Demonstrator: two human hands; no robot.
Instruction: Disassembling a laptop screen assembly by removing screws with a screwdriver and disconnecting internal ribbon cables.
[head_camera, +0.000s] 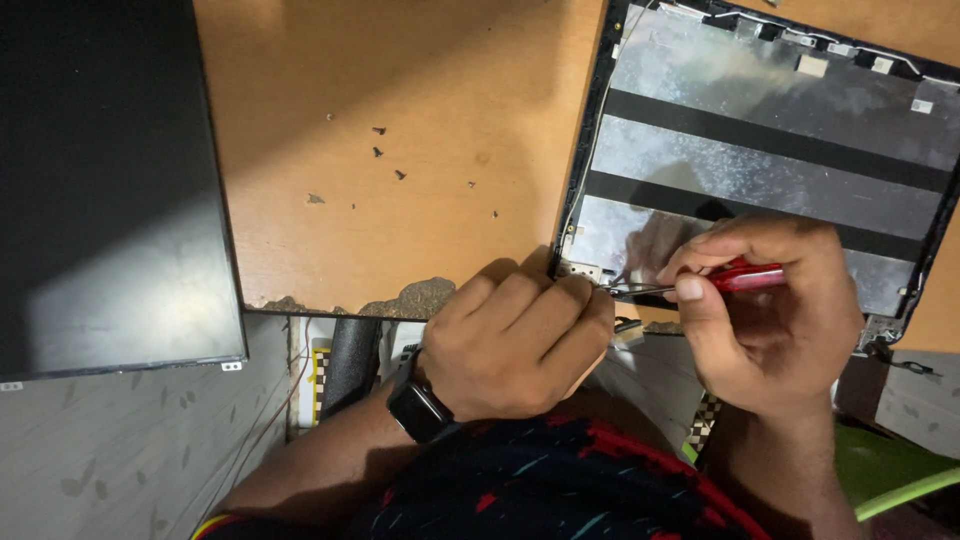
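Observation:
A laptop lid back cover (770, 150), silver inside with two black strips and a black rim, lies on the wooden table (400, 90) at the upper right. My right hand (775, 320) grips a red-handled screwdriver (745, 277) whose thin shaft points left at the cover's near-left corner hinge bracket (580, 268). My left hand (510, 345), with a black wristwatch (418, 408) on it, is curled into a fist against that same corner, its fingertips by the screwdriver tip. Whether those fingers pinch anything is hidden.
A black flat screen panel (110, 180) lies at the left, overhanging the table edge. Several small dark screws (380, 152) are scattered on the wood between the panel and the cover. The table's front edge is chipped (415, 298). Below it are a grey patterned floor and a green object (900, 480).

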